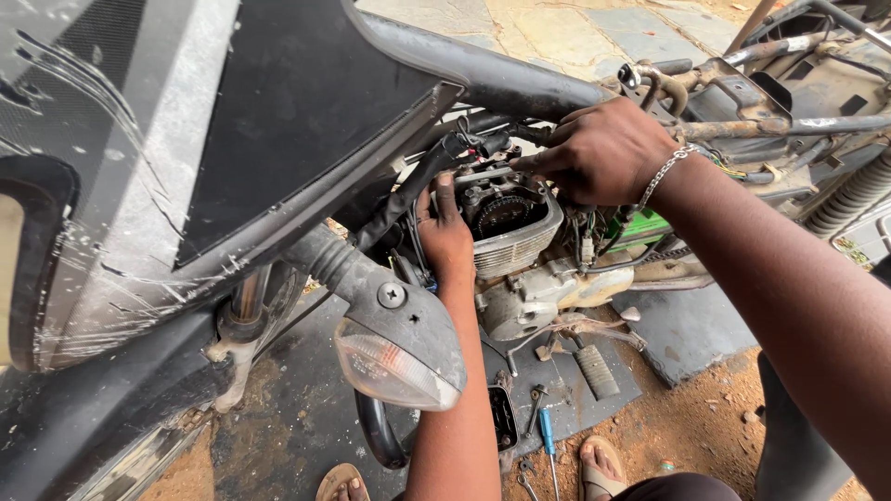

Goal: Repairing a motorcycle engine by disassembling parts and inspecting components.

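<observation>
Engine (520,241) of a stripped motorcycle, frame centre: its top cover looks already off, leaving a toothed sprocket (502,215) and chain exposed inside the finned grey head, so by my reading you are mid-way through the open-engine work with reassembly still to come. Your left hand (445,237), oil-blackened, grasps the head's edge at 9 o'clock of the sprocket, fingers curled around it. Your right hand (603,153), with a metal chain bracelet (664,172) at the wrist, presses fingertips onto the fittings at 12 o'clock of the sprocket; whether it pinches a small part I cannot tell. Frame tubes (483,70) are worn black steel, rust-flecked toward 2 o'clock. Casing below is dull cast aluminium, greasy. A turn signal (394,366), clear ribbed lens in a black plastic shell, hangs at 7 o'clock. On the ground, a dark mat (687,329) over red dirt carries a blue-handled screwdriver (548,436) and small spanners at 6 o'clock, near your sandalled feet.
</observation>
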